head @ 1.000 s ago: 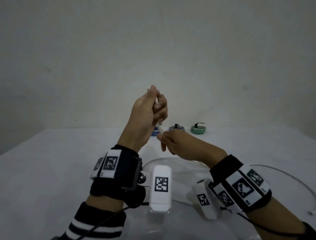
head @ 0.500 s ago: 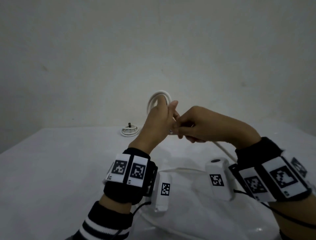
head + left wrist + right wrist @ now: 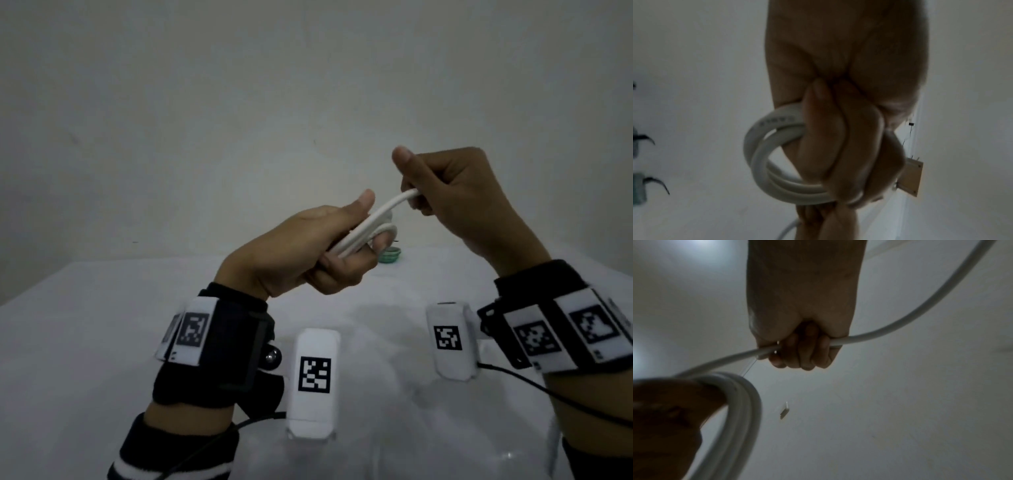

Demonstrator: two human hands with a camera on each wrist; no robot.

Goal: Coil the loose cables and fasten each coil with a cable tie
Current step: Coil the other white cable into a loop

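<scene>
Both hands are raised above the white table [image 3: 85,342], in front of a plain pale wall [image 3: 239,102]. The left hand [image 3: 301,250] grips a coil of thick white round cable [image 3: 363,229]; fingers are curled through and around the loops, thumb laid along the top. The left wrist view shows about two loops of the white coil [image 3: 764,155] ringing out to the side of the closed fingers [image 3: 830,146], with faint printed lettering on the jacket. The right hand [image 3: 459,198] sits just beside and slightly higher, fist closed on the free run of the same cable, thumb sticking up. In the right wrist view the fingers [image 3: 803,352] are wrapped together around the cable strand [image 3: 890,327], which runs from the coil at lower left, through the fist, then arcs off to the upper right. A thin pale strip, blurred, hangs below that fist; cannot tell what it is.

On the table behind the left hand is a small green cable coil with a black tie [image 3: 390,255], partly hidden. Two more tied coils show blurred at the left wrist view's edge. Black wristbands with white coded tags [image 3: 191,329] are on both wrists.
</scene>
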